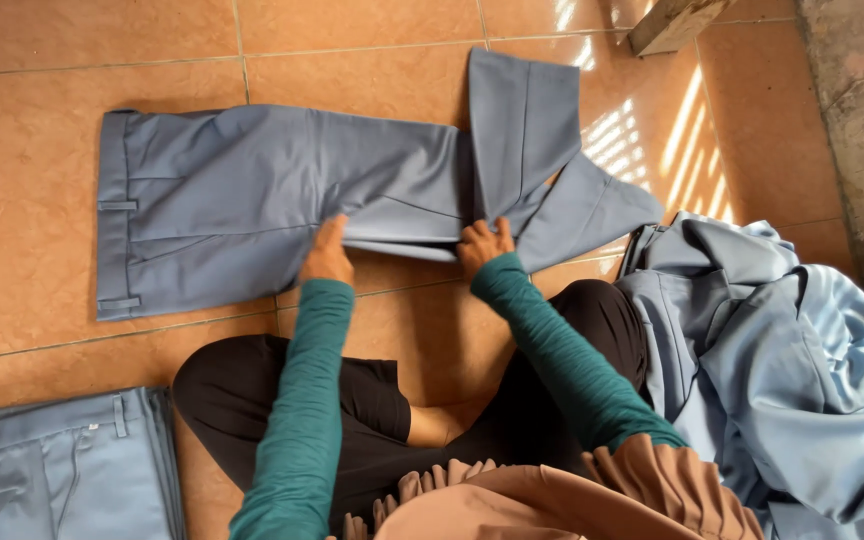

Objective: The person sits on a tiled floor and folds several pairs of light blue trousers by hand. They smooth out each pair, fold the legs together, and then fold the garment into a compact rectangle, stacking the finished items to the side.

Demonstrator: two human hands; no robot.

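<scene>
A ruffled tan cloth (552,500) fills the bottom edge, closest to the lens, and above it sit crossed legs in black fabric (282,400) on the tiled floor (42,40). Two arms in ribbed teal sleeves reach forward to a pair of grey-blue trousers (252,200) spread flat on the tiles, waistband to the left, belt loops showing. The left hand (326,254) presses flat, fingers together, on the near edge of the trouser leg, seemingly to pin the smooth cloth in place. The right hand (483,246) is curled on the same edge where the lower legs are turned back, fingers pinching the fabric at the crease; one leg end stands folded upward, the other splays to the right. A loose heap of the same pale grey-blue clothing (792,350) lies crumpled at the right, soft and creased. A neatly folded pair (62,470) rests at the lower left. Glossy orange tiles catch striped sunlight
</scene>
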